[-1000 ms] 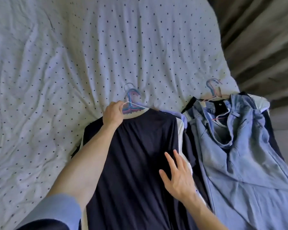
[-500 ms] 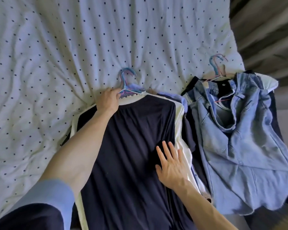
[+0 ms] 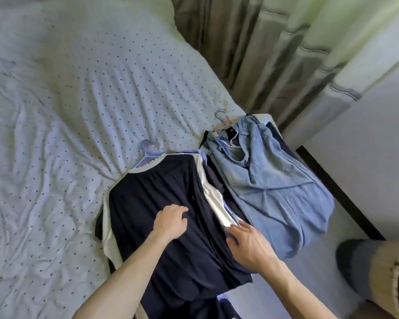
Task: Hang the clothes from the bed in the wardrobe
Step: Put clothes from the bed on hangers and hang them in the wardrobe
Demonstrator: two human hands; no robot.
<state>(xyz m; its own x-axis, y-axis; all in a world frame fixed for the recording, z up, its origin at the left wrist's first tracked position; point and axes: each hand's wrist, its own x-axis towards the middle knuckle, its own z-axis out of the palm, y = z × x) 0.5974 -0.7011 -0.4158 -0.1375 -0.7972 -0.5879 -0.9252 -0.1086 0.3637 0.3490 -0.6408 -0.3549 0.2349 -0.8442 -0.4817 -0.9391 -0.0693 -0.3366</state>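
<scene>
dark shirt tops a stack on hangers at the near right edge of the bed. left grip bunches its cloth; right grip lies flat, fingers spread, on the stack's edge. lifting by cloth alone could slide shirts off.

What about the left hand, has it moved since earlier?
Yes. The left hand left the hangers by the collar and came down to the middle of the navy top.

Lighting: soft, bright daylight filtering through the curtains, greenish cast there; bed evenly lit, shadows faint. Quality: wide-angle bowing at edges, lower-right corner blurred.
</scene>
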